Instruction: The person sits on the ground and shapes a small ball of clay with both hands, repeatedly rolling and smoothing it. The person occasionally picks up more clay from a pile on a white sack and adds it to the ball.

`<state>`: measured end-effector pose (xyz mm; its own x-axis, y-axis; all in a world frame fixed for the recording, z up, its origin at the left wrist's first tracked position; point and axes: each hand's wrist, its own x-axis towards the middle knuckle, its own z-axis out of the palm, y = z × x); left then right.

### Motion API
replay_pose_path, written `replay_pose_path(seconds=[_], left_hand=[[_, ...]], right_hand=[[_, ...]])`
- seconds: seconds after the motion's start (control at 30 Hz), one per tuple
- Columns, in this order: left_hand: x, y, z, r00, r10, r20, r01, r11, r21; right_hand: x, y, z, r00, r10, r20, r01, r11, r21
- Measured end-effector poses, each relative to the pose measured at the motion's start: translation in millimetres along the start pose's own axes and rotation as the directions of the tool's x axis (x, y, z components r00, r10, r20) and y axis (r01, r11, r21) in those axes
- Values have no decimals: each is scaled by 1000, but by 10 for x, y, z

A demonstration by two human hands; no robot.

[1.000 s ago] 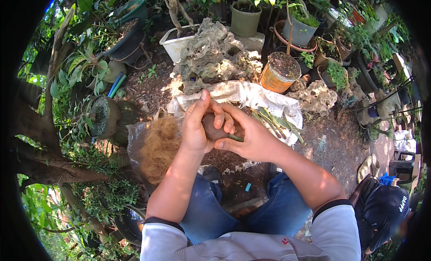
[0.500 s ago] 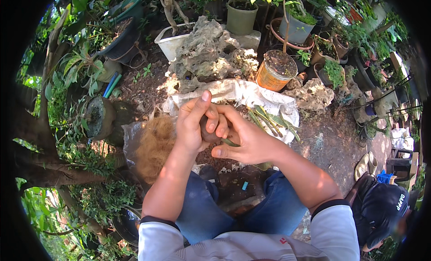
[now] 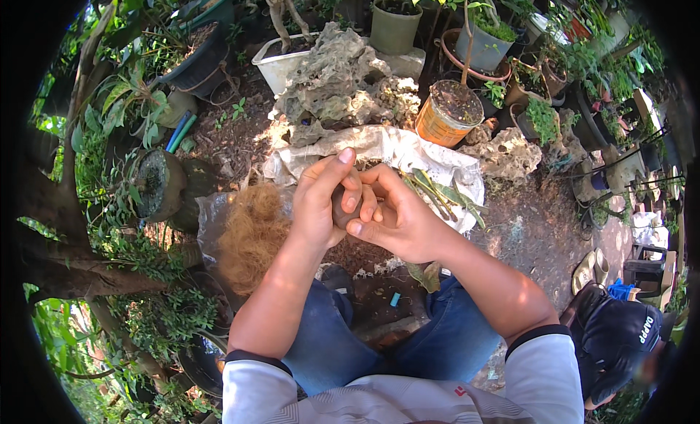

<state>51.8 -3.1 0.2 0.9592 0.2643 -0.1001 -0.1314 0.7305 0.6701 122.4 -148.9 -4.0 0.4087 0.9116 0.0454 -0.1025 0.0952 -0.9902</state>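
Observation:
My left hand (image 3: 318, 198) and my right hand (image 3: 408, 223) are cupped together in front of me, above the white sack's near edge. Between them is a dark brown rounded lump of what looks like soil (image 3: 341, 211), mostly covered by my fingers. The left palm holds it from the left, thumb pointing up. My right fingers curl over its other side, and the right thumb presses near its lower edge. Left of my hands lies a heap of tan, hair-like fibre (image 3: 251, 238) on clear plastic. Several green cut leaves and stems (image 3: 445, 194) lie on the white sack (image 3: 394, 141) to the right.
Rough rocks (image 3: 332, 81) and an orange-banded bucket (image 3: 446, 118) with a thin stem stand beyond the sack. Potted plants line both sides. A small blue piece (image 3: 394, 300) lies between my legs. At the right, a person in a dark cap (image 3: 620, 336) is close by.
Both hands have shifted slightly right, still around the lump. My right thumb has moved up and in against it. A leaf below my right hand shows more fully.

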Motion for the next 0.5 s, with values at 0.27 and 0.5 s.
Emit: replay_pose_path(seconds=[0.27,0.5], left_hand=[[18,-67,14,1000,10,-17,-8,993,118],[12,-16,1,1000,11,23,-14,990,137]], right_hand=[[11,60,-26,998,-62,-17,51,931,-362],[28,123,104,993,-42,-113,14,971,-239]])
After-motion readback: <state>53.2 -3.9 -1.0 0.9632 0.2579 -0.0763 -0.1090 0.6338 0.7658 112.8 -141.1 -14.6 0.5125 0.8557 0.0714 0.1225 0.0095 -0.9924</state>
